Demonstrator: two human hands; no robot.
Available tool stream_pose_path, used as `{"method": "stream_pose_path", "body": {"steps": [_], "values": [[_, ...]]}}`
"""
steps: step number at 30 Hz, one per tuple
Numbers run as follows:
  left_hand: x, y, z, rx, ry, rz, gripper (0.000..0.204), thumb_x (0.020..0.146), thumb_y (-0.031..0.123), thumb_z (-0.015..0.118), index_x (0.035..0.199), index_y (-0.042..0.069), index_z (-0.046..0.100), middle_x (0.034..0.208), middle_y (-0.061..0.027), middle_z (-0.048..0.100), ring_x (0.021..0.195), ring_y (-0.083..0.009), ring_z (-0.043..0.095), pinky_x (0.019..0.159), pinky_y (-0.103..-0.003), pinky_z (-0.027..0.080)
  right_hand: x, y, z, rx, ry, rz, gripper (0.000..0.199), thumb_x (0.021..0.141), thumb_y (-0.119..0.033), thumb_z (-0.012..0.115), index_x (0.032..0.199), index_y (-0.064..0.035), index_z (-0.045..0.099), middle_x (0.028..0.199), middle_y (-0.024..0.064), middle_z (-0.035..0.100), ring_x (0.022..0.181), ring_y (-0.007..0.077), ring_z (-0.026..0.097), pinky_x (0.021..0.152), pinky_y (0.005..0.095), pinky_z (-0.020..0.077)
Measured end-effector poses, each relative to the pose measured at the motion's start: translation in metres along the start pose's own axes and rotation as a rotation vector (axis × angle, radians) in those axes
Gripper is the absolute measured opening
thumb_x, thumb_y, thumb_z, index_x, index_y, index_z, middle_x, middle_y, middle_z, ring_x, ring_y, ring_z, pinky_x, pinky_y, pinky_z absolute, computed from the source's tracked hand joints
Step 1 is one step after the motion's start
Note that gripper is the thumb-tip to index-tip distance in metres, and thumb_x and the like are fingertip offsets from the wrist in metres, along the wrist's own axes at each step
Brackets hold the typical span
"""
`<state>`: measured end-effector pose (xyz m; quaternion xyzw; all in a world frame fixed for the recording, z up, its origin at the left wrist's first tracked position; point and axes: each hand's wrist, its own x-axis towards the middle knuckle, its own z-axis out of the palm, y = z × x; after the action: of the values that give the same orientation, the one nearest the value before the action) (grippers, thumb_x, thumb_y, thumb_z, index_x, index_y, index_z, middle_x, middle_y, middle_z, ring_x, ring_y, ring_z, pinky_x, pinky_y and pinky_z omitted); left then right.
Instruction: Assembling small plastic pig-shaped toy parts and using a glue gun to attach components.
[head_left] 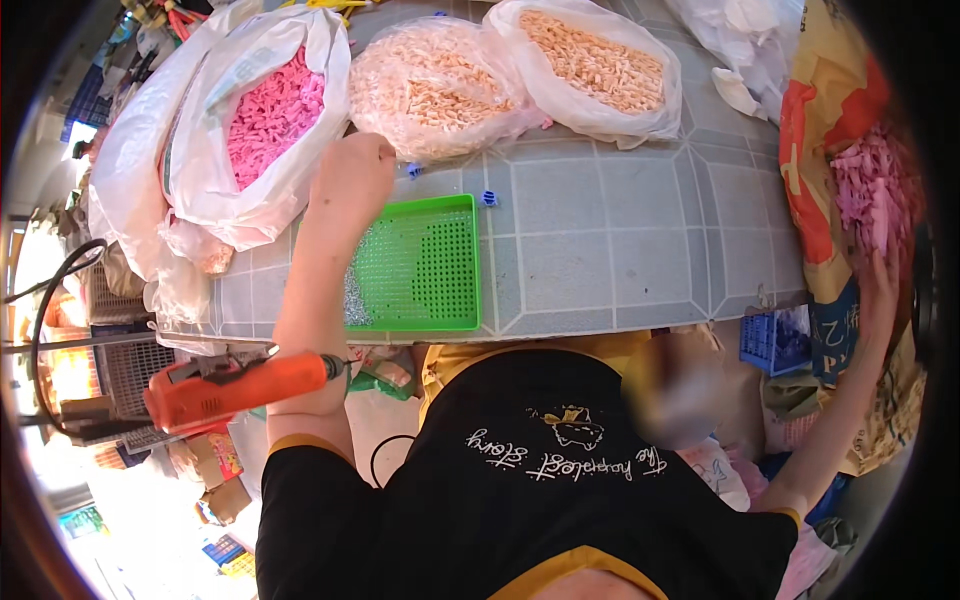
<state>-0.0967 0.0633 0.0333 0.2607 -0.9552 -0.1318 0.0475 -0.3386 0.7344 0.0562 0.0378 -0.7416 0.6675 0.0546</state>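
Observation:
My left hand (355, 175) is closed, above the table between the bag of pink plastic pieces (275, 120) and the bag of peach pieces (450, 100). What its fingers hold, if anything, is hidden. Below it, partly behind my forearm, lies a green perforated tray (476, 260) with small silvery bits in its left part. Far to the right, my right hand (878, 285) is at the mouth of a printed sack, its fingers at a clump of pink pieces (870, 190); its fingertips are partly lost among them. Two small blue pieces (488, 198) lie near the tray.
An orange power screwdriver (240, 390) hangs at the left by my forearm. Another bag of peach pieces (595, 65) stands at the back. The tall sack (815, 200) is beside the table's right edge. A blue crate (775, 340) sits below. Something blurred (680, 390) is near my waist.

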Motion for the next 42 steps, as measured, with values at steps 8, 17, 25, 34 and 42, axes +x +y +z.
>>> {"method": "stream_pose_path", "body": {"steps": [8, 17, 25, 34, 42], "values": [[0.011, -0.014, 0.045, 0.096, -0.027, 0.086, 0.027, 0.079, 0.023, 0.072, 0.090, -0.001, 0.074, 0.083, -0.0196, 0.072, 0.079, -0.0337, 0.071, 0.076, -0.042, 0.054, -0.115, -0.003, 0.189, 0.476, -0.517, 0.150, 0.087, 0.072, -0.004, 0.072, 0.151, 0.0001, 0.035, 0.148, 0.0197, 0.044, 0.133, 0.0311, 0.051, 0.113, 0.0439, 0.0419], [-0.015, 0.066, 0.019, -0.773, -0.215, 0.246, 0.014, 0.083, -0.005, 0.065, 0.096, -0.002, 0.065, 0.086, -0.0042, 0.065, 0.079, -0.0126, 0.066, 0.073, -0.025, 0.052, -0.148, 0.027, 0.306, 0.753, -0.696, 0.394, 0.077, 0.079, -0.013, 0.075, 0.147, -0.0038, 0.039, 0.142, 0.0200, 0.049, 0.128, 0.0330, 0.054, 0.107, 0.0466, 0.0474], [-0.026, 0.111, 0.039, -0.958, -0.259, 0.609, 0.024, 0.081, -0.005, 0.065, 0.104, 0.001, 0.073, 0.098, -0.0065, 0.064, 0.088, -0.0166, 0.066, 0.079, -0.028, 0.053, -0.141, 0.031, 0.351, 1.116, -0.753, 0.585, 0.050, 0.102, -0.027, 0.053, 0.145, -0.0047, 0.042, 0.140, 0.0120, 0.054, 0.122, 0.0273, 0.058, 0.101, 0.0445, 0.0512], [-0.031, 0.132, 0.052, -0.703, -0.127, 0.628, 0.022, 0.080, -0.001, 0.069, 0.101, 0.003, 0.074, 0.092, -0.0121, 0.069, 0.082, -0.0211, 0.070, 0.073, -0.031, 0.055, -0.147, 0.045, 0.364, 1.007, -0.754, 0.515, 0.052, 0.097, -0.007, 0.062, 0.146, -0.0110, 0.044, 0.136, 0.0068, 0.057, 0.110, 0.0155, 0.062, 0.089, 0.0303, 0.0561], [-0.032, 0.137, 0.049, -0.729, -0.112, 0.571, 0.020, 0.077, 0.001, 0.070, 0.096, 0.001, 0.073, 0.084, -0.0111, 0.071, 0.075, -0.0206, 0.071, 0.071, -0.030, 0.056, -0.148, 0.049, 0.364, 0.963, -0.732, 0.421, 0.057, 0.096, -0.004, 0.063, 0.149, -0.0129, 0.043, 0.140, 0.0091, 0.056, 0.114, 0.0176, 0.062, 0.092, 0.0323, 0.0565]]}}
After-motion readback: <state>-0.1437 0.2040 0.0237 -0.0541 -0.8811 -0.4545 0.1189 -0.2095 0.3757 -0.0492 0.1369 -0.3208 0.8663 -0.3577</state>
